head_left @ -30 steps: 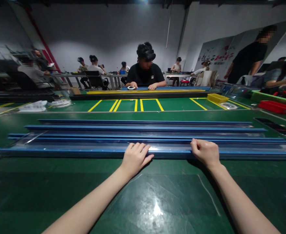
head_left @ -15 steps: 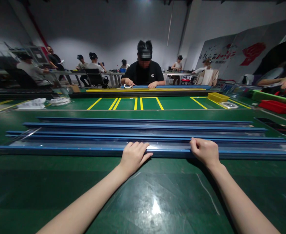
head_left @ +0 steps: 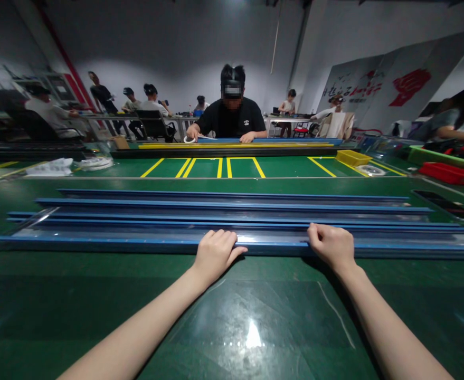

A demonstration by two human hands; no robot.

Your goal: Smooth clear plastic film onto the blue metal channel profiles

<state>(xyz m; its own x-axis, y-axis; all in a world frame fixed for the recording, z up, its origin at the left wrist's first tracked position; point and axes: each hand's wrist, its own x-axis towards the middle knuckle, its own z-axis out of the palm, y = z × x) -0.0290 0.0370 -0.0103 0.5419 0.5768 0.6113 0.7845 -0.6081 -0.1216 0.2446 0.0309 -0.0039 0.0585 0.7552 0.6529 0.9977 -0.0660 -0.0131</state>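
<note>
A long blue channel-shaped profile (head_left: 129,246) lies crosswise on the green table in front of me, with clear film or plastic along its trough. My left hand (head_left: 216,250) grips its near wall, fingers curled over the top edge and thumb stretched along the front. To the right, my right hand (head_left: 332,245) is closed in a fist at the same near wall. Whatever its fingers pinch is hidden. Behind this profile, more blue profiles (head_left: 232,206) lie parallel to it.
A clear sheet (head_left: 271,311) covers the near table. At the right are a dark phone-like slab (head_left: 447,205), a red tray (head_left: 451,173) and a yellow tray (head_left: 353,158). Across the table, a co-worker in black (head_left: 234,119) handles a white ring beside yellow and black profiles.
My hands stay almost where they were on the profile. The co-worker opposite has moved a hand and the white ring to the left. A standing person in the background has shifted right.
</note>
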